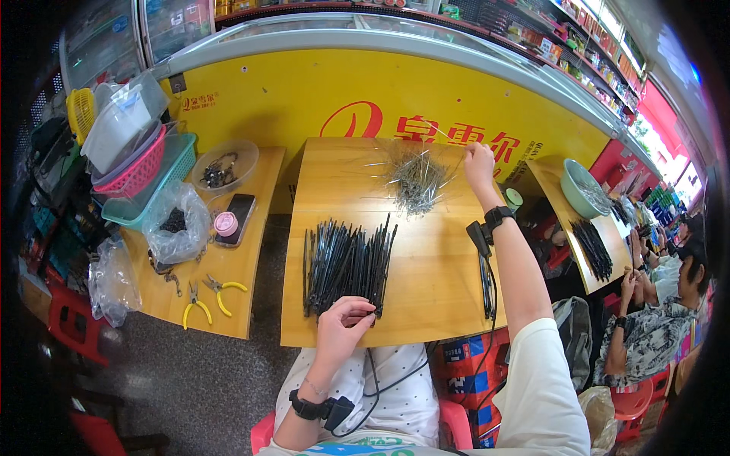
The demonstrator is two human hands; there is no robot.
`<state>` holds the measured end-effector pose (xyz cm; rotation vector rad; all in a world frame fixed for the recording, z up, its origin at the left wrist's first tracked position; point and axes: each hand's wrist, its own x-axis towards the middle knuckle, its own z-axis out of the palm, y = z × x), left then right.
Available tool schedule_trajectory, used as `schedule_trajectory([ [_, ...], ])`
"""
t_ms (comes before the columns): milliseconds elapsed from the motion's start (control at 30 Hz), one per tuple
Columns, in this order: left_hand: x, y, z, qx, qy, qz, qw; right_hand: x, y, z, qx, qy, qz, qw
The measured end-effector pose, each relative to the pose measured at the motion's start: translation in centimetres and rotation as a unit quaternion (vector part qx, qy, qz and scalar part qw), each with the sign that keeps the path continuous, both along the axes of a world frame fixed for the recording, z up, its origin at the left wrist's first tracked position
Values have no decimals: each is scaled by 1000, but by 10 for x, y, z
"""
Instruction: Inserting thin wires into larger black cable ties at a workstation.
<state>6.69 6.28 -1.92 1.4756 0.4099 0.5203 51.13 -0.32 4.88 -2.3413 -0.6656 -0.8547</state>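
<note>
Two hands split across the wooden table (433, 289), one per pile.
Left hand (344, 319) pinches black rod bundle (346, 262) at near edge; right hand (479, 163) closes fingers on thin wire heap (417, 181) by far edge (loose, splayed). Risk: tugging one strand drags neighbours off; the rods lie roughly parallel, uneven ends.

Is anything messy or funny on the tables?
Mostly tidy. The black sticks lie lined up by the left hand, but the thin wires near the right hand are a tangled heap, with strands poking out every way. On the side table, two pliers lie loose near its edge.
</note>
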Motion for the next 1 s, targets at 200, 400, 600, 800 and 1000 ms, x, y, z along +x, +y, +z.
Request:
schedule_trajectory([
  [200, -1, 0, 2, 9, 6, 5, 1000, 0, 2, 5, 30, -9, 26, 999],
  [400, -2, 1, 2, 4, 3, 4, 1000, -16, 6, 20, 51, -64, 92, 992],
  [600, -2, 1, 4, 10, -1, 5, 1000, -19, 8, 23, 48, -76, 94, 991],
  [800, -2, 2, 3, 7, 4, 8, 1000, -22, 6, 24, 53, -88, 148, 984],
  [1000, -3, 1, 5, 1, 5, 7, 1000, -43, 9, 19, -66, 65, 309, 947],
])
